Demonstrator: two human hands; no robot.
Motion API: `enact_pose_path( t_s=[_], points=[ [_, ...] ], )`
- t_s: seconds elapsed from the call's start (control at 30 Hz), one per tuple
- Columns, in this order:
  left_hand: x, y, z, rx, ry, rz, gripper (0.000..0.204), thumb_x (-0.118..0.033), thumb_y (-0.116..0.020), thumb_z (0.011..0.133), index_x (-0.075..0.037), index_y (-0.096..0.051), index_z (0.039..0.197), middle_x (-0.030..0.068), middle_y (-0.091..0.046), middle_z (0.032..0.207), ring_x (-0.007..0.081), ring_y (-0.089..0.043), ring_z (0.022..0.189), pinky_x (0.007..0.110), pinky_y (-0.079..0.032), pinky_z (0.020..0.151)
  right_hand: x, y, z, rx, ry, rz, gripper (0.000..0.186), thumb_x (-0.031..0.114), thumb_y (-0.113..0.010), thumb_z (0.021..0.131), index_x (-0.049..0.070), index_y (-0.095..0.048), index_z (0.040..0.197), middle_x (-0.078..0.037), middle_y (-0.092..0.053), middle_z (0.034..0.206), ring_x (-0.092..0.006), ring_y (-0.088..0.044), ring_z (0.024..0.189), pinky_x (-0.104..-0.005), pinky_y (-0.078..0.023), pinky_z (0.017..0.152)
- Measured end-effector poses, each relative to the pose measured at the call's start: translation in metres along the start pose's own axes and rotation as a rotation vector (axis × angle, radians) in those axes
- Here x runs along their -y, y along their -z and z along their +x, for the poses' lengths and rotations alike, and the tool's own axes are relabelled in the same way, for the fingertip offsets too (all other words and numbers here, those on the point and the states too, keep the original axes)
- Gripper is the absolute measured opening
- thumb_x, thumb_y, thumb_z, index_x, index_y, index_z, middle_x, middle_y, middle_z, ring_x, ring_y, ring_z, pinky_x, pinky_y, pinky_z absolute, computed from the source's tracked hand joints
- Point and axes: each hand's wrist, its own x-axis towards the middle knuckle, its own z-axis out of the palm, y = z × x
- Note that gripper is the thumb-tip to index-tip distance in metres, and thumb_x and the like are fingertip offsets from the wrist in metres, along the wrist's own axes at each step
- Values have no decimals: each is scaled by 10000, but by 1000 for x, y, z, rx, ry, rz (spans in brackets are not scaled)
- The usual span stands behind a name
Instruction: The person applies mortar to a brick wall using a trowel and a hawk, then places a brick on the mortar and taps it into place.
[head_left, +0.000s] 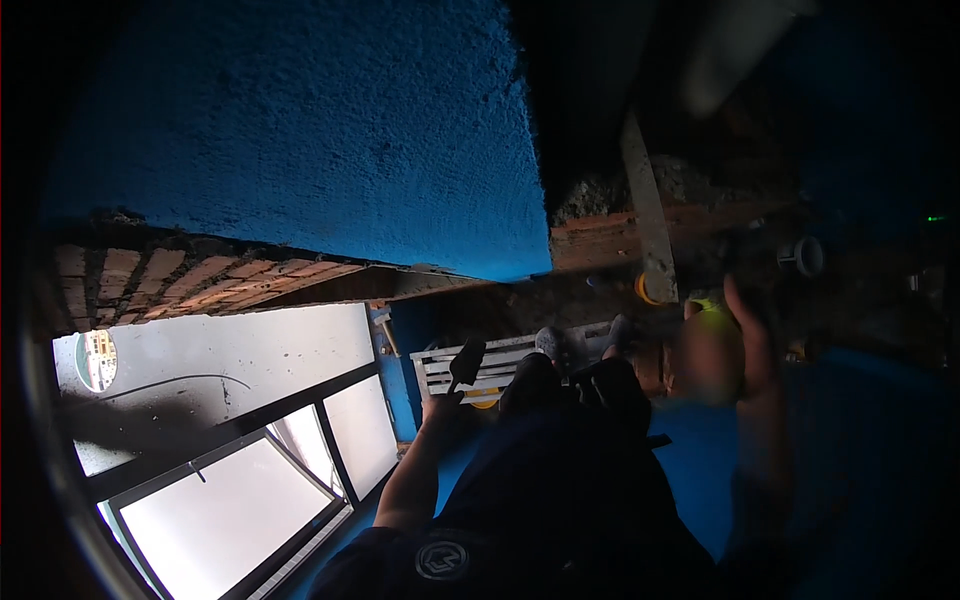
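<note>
Your dark shirt [550, 490] fills lower centre. Your left hand [441, 408] is wrapped round a trowel [467, 362], left of centre; right hand [752, 328], centre-right, can't tell its grip.

Shows as a dark, broad-bladed trowel [467, 361]; sits by its handle in left hand [441, 407], points away, slightly rightward.

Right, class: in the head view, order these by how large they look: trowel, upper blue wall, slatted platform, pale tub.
1. Upper blue wall
2. Slatted platform
3. Trowel and pale tub: too alike to rank.
</note>
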Motion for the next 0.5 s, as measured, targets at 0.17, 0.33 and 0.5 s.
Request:
enact_pose_path(
  t_s=[0.17,0.33,0.5],
  points=[
    [67,2,-17,4,194,18,584,-616,-655,704,-36,-673,774,132,-666,724,234,-661,697,374,-490,600,-79,66,71,433,-164,542,558,509,-326,957,18,-543,1106,-88,-634,783,-152,-586,610,-305,-510,599],
    [60,9,-24,28,84,-11,616,-633,-620,714,-24,-664,794,164,-668,765,276,-663,753,404,-485,612,-85,57,84,199,-120,490,529,533,-340,946,40,-519,877,-4,-444,541,-116,-384,380,-255,-313,351],
    [73,10,-6,-28,199,-10,541,-555,-683,718,-24,-600,654,66,-568,561,157,-532,514,374,-384,465,-100,50,82,270,-29,324,523,526,-284,959,57,-490,854,-1,-415,504,-112,-343,343,-250,-305,340]
  ],
)
